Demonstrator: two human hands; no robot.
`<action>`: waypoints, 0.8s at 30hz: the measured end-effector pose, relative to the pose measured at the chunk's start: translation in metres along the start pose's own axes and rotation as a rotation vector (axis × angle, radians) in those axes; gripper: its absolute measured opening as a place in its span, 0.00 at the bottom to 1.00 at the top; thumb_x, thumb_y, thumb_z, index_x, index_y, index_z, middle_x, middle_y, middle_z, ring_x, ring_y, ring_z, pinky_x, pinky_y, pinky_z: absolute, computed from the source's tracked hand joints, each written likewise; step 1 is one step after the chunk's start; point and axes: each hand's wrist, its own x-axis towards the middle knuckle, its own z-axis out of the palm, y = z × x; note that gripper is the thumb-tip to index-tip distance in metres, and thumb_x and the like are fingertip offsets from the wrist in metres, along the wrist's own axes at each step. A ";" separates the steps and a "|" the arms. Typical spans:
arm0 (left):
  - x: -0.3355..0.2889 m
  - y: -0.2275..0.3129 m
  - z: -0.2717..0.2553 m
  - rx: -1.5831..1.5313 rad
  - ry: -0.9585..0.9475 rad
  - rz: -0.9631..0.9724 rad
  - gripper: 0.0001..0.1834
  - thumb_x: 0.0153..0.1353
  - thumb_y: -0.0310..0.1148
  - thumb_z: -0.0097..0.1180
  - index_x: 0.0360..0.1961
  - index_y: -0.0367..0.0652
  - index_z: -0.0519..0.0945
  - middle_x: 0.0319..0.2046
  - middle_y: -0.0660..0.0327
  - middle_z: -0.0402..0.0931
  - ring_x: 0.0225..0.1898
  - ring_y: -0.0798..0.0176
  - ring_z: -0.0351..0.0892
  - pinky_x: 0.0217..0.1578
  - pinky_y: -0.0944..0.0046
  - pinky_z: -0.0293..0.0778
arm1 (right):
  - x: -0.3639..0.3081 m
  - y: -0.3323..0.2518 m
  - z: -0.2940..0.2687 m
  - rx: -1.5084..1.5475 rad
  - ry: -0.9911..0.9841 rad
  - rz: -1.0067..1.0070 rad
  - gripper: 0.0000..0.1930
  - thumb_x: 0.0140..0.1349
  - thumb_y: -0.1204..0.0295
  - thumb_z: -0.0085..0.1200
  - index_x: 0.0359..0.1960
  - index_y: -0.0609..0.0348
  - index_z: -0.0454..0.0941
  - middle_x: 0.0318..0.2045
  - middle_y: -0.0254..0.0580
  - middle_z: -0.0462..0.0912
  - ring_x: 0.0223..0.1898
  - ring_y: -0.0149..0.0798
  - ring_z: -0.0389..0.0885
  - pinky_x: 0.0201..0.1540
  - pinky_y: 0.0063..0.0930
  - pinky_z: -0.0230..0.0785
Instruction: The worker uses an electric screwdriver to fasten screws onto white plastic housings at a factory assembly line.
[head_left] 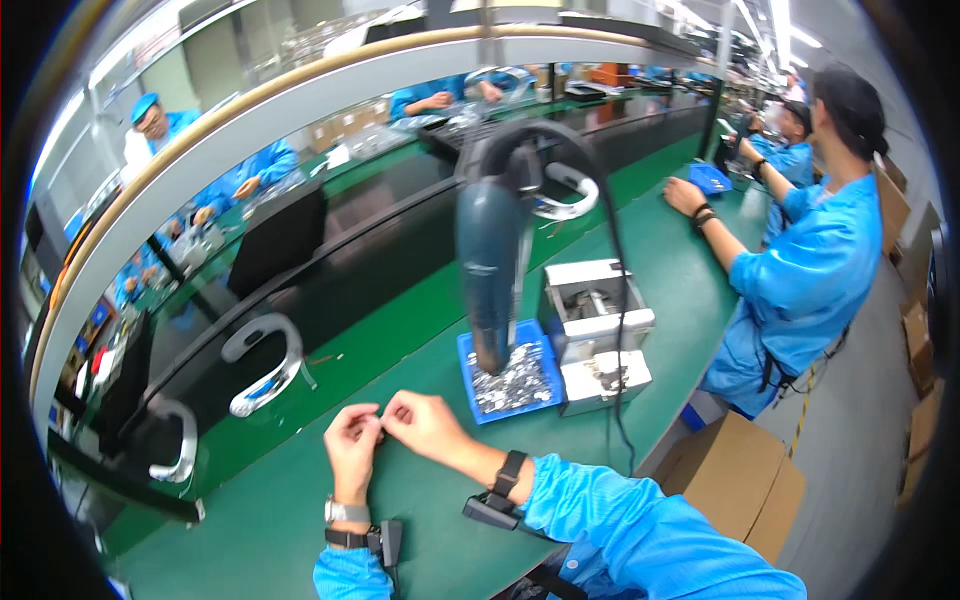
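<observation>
Left hand and right hand nearly meet, both curled; whether gripping anything, I can't tell. Blue tray to their right.

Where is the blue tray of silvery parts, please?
In the head view, the blue tray is just below centre, right of the right hand, beside the silvery box.

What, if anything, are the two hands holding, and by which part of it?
It cannot be told: the left hand and right hand are pinched close together, but anything between them is too small to make out.

Left hand beside right hand
</observation>
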 end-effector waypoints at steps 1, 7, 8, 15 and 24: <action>-0.002 0.001 -0.002 -0.028 0.004 -0.006 0.11 0.60 0.26 0.63 0.43 0.35 0.79 0.30 0.66 0.77 0.27 0.73 0.75 0.29 0.74 0.73 | -0.001 -0.004 0.002 0.007 0.000 -0.025 0.07 0.61 0.72 0.60 0.33 0.64 0.80 0.27 0.39 0.84 0.31 0.26 0.81 0.35 0.25 0.76; 0.023 0.011 -0.001 -0.056 0.178 0.039 0.09 0.66 0.27 0.55 0.45 0.38 0.81 0.34 0.64 0.79 0.33 0.72 0.78 0.33 0.71 0.76 | 0.002 0.011 -0.016 0.129 0.003 0.087 0.05 0.61 0.74 0.60 0.32 0.63 0.79 0.24 0.35 0.82 0.27 0.25 0.80 0.30 0.20 0.74; 0.027 0.018 -0.019 0.000 0.240 0.043 0.09 0.65 0.25 0.53 0.45 0.38 0.81 0.34 0.65 0.80 0.35 0.72 0.78 0.34 0.71 0.76 | 0.001 0.003 -0.011 0.142 -0.007 0.100 0.05 0.61 0.75 0.60 0.32 0.64 0.78 0.25 0.36 0.82 0.26 0.25 0.80 0.29 0.20 0.74; 0.075 0.031 -0.194 1.329 0.623 0.478 0.14 0.53 0.28 0.56 0.41 0.41 0.83 0.36 0.53 0.81 0.40 0.47 0.78 0.50 0.49 0.71 | 0.001 -0.005 0.003 0.097 -0.075 0.115 0.04 0.60 0.76 0.59 0.31 0.64 0.78 0.24 0.36 0.82 0.25 0.24 0.80 0.29 0.18 0.73; 0.051 0.017 -0.352 1.592 0.551 -0.461 0.15 0.54 0.43 0.62 0.35 0.44 0.85 0.38 0.46 0.84 0.43 0.44 0.83 0.48 0.46 0.74 | 0.005 -0.008 0.000 0.134 -0.081 0.137 0.04 0.60 0.77 0.59 0.30 0.64 0.77 0.23 0.35 0.81 0.24 0.24 0.79 0.28 0.18 0.73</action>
